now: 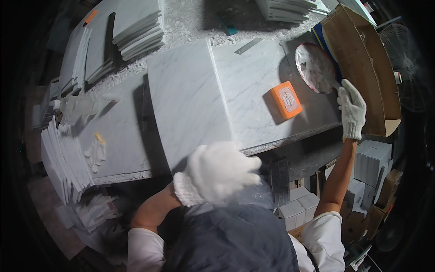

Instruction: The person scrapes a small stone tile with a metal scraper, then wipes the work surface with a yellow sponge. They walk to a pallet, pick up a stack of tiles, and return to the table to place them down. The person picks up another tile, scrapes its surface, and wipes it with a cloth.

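My left hand [216,170], in a white knitted glove and slightly blurred, is in front of my body at the near end of a large white marble-look slab [186,90]. Its fingers stretch out to the right, apart, with nothing seen in them. At the far right, my right hand [352,111], gloved the same way, is closed beside a round tub [315,68] of whitish paste. A thin grey tool [335,83] runs from the tub to its fingers; the glove hides the grip. An orange box [286,99] lies left of this hand on the marble surface.
Slab stacks stand at the back [138,29] and left. A plastic bottle [79,105] and a spare glove [96,152] lie left. A metal strip [248,46] lies behind the orange box. An open cardboard box [362,59] borders the right; white boxes [299,206] sit below the table edge.
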### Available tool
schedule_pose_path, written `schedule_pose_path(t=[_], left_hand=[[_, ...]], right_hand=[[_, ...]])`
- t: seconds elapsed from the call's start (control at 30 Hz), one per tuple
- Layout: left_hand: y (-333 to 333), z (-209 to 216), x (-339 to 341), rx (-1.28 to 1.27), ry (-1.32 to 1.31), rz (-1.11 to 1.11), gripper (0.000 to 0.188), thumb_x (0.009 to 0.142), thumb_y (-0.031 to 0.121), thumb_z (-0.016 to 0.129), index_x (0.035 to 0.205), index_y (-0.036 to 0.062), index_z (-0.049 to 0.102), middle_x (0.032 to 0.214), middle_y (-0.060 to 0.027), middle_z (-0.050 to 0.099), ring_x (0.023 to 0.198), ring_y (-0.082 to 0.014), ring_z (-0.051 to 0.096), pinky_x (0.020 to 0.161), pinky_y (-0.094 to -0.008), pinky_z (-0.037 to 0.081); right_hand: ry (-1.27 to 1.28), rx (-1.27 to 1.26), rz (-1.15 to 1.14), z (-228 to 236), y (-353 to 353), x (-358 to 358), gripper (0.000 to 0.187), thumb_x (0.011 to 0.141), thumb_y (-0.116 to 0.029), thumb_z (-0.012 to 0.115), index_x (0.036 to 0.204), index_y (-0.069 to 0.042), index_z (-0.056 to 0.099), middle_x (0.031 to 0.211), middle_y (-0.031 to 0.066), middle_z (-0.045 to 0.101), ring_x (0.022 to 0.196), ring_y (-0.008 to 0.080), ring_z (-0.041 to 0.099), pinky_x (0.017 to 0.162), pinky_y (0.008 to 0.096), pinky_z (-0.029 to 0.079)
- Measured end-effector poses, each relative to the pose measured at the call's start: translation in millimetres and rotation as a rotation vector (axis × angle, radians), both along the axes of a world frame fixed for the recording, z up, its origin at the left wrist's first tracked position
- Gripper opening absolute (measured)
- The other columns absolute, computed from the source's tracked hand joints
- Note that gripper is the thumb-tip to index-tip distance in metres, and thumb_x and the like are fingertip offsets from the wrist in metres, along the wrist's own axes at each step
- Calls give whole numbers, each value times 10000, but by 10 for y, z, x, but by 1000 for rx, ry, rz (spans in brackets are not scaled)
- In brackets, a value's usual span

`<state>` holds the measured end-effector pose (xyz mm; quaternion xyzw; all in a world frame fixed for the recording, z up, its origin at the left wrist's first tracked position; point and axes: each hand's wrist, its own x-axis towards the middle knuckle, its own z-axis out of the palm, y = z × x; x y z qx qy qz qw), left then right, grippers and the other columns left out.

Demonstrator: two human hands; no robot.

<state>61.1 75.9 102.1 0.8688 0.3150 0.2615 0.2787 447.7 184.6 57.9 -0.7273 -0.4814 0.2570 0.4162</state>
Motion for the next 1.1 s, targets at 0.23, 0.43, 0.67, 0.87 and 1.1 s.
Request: schedule_pose_path(t=[0.23,0.43,0.67,0.87,1.1], left_hand=[[-149,-414,-159,-209,-258,184,205,910,241,717,1050,94,746,965,-53,749,882,-294,705,786,-400,551],[-158,-368,-120,-109,-196,242,240,937,254,695,1064,54,731,905,-61,738,838,-291,705,778,-394,543],[-197,-426,-121,-107,-170,260,235,872,260,766,1060,120,750,966,-52,743,890,-295,702,777,-405,546],[-200,-428,-126,-43,-145,255,221,876,266,770,1051,131,767,980,-50,748,910,-279,704,789,-402,549],[-240,-375,-51,-59,-190,390,215,902,327,767,1054,177,790,1009,-25,765,980,-272,711,859,-389,560]], right_hand=[[46,-55,-22,-251,3,-293,301,967,-159,719,1252,-63,731,856,-21,699,676,38,582,606,204,485],[155,-95,-9,-338,24,-292,339,972,-176,709,1270,-16,703,873,5,698,682,43,584,602,200,476],[284,-73,-30,-398,-6,-233,380,970,-180,713,1291,19,676,872,18,691,689,51,590,604,195,476],[285,-48,-59,-424,-26,-212,363,974,-185,713,1283,3,689,885,13,698,687,55,593,609,198,475],[463,-4,23,-227,-156,-377,388,998,-191,695,1325,13,657,882,-6,677,647,30,523,551,181,404]])
